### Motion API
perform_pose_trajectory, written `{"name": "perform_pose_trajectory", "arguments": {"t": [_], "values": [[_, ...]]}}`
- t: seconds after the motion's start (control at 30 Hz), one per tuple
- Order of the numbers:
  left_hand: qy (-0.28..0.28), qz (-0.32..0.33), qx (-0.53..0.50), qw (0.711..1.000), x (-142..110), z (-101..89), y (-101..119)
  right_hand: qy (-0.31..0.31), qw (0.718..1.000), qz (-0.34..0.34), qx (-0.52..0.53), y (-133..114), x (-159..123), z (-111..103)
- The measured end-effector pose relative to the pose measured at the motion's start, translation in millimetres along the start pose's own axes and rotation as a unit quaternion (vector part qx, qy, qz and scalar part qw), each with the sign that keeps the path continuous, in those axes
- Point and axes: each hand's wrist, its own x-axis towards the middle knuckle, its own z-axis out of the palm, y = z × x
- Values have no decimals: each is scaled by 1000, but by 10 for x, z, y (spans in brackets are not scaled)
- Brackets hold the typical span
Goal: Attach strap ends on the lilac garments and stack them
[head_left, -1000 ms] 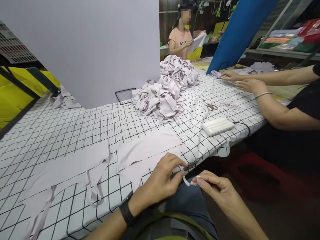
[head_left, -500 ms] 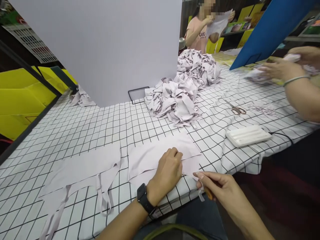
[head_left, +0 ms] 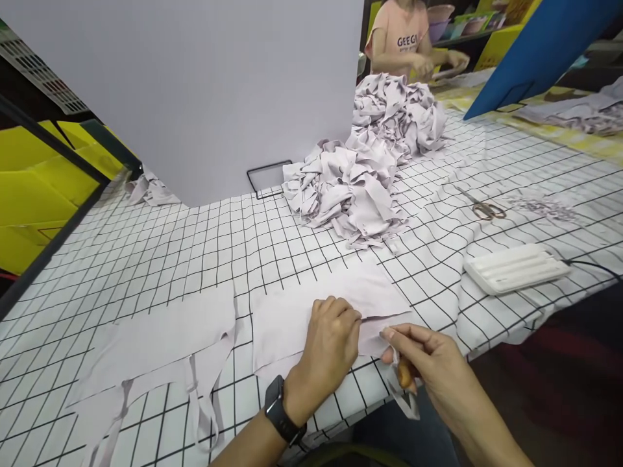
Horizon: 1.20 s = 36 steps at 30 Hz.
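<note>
A checked worktop (head_left: 195,253) spreads out. At its near edge, the right hand (head_left: 431,360) pinches a strap (head_left: 411,408), an orange handle (head_left: 405,376) tucked inside; the left hand (head_left: 333,340) curls on the panel (head_left: 287,308), its grip hidden. Keeping panel flat, strap untwisted should help. A fabric heap (head_left: 360,185) lies beyond.

A black watch (head_left: 274,392) sits on the left wrist, a little past six o'clock toward seven, its dark face squarish with rounded corners (the rim catches a glint) and its band wide, smooth and black. Both forearms are bare as far as they show, as is the right wrist. At five o'clock the trousers (head_left: 399,436) look dark blue-grey; near six, dim olive cloth (head_left: 353,453) curves across them.
</note>
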Motion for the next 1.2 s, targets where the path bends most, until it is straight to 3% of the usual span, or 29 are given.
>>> {"name": "perform_pose_trajectory", "arguments": {"t": [0.27,0.47,0.77,1.2], "values": [[14,30,-11,999,-33,-28,85,42,998,-19,49,-31,119,200],[11,53,24,998,-28,6,80,40,997,-14,67,-17,164,202],[44,27,21,998,-46,49,66,44,997,-13,64,-48,158,230],[28,61,71,995,-48,55,69,34,998,-22,51,-7,210,243]]}}
